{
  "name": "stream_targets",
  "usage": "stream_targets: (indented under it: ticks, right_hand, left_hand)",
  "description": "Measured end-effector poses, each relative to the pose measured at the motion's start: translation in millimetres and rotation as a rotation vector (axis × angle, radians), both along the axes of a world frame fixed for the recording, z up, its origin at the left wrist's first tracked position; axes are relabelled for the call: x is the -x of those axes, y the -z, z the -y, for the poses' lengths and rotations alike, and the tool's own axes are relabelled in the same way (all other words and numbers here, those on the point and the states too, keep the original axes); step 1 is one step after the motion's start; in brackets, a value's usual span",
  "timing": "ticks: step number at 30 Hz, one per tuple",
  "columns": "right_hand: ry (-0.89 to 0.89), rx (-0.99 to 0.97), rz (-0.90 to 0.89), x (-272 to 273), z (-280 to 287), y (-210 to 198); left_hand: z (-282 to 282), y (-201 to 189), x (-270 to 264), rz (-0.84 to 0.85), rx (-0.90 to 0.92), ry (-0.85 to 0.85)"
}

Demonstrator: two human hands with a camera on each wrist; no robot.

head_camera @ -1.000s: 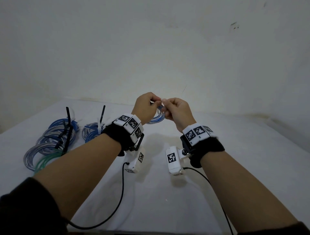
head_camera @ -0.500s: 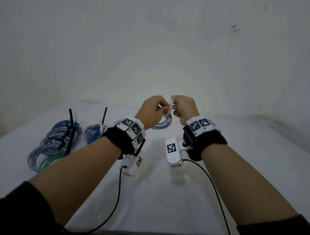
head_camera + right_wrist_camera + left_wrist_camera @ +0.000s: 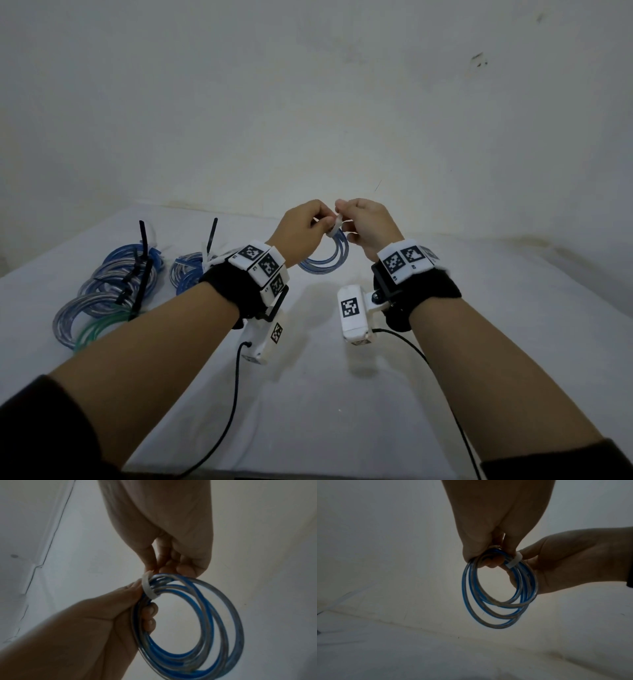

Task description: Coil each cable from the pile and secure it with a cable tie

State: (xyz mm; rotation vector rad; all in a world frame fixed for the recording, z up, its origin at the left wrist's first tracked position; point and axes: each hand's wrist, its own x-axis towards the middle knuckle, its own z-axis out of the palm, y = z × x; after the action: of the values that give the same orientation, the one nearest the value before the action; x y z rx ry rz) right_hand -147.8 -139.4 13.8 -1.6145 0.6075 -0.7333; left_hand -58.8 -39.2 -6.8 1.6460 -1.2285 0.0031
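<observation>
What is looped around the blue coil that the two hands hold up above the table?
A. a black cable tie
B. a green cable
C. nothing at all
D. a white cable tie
D: a white cable tie wraps the strands of the blue coil at its top, between the left hand and the right hand.

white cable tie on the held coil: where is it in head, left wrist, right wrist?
Head: the white cable tie sits centre, between left hand and right hand, atop the blue coil.
Left wrist: right of centre, at the coil's upper right.
Right wrist: centre-left, at the coil's upper left.
Shared landmark: the blue coil hanging below it.
</observation>
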Motion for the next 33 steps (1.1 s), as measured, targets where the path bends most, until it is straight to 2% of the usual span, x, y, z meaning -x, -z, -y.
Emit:
stream_targets:
  ticks: [7,12,17,20,23,27,29,31,33]
  right_hand:
    - [0.137,0.004,-0.003,-10.8,4.7,-0.2]
    - [0.161,0.028,0.026,-13.7,0.9,-2.1]
    - [0.226,0.211,0.037,-9.4,-13.0,-9.9]
    - [0.111,0.207,0.052,-13.3,-30.4,-8.2]
    - [0.042,0.189,0.016,-19.4,-42.6,-5.3]
    - [0.029,0.214,-0.018,-24.7,-48.4,-1.2]
    - [-0.005,0.169,0.007,-25.1,-50.8,-0.8]
    - [-0.081,0.076,0.050,-24.1,-54.9,-1.2]
    - [-0.167,-0.026,0.090,-24.6,-62.3,-0.6]
  left_hand:
    - [-0.6,-0.5,-0.4,-0.001,-0.045,0.035]
    - [-2.1,-4.9,-1.2,-0.019,-0.061,-0.026]
    - [-5.7,-11.2,-6.8,-0.255,0.126,-0.187]
    - [-8.2,-15.4,-7.7,-0.408,0.199,-0.239]
    - [-12.3,-16.9,-6.4,-0.504,0.174,-0.197]
    - [-27.7,-15.9,-4.6,-0.571,0.183,-0.058]
    - [-38.7,-16.0,-7.6,-0.484,0.183,-0.089]
    - [-50.1,-14.4,-22.7,-0.197,0.120,-0.277]
    - [-63.3,-12.6,-40.9,0.094,-0.066,-0.459]
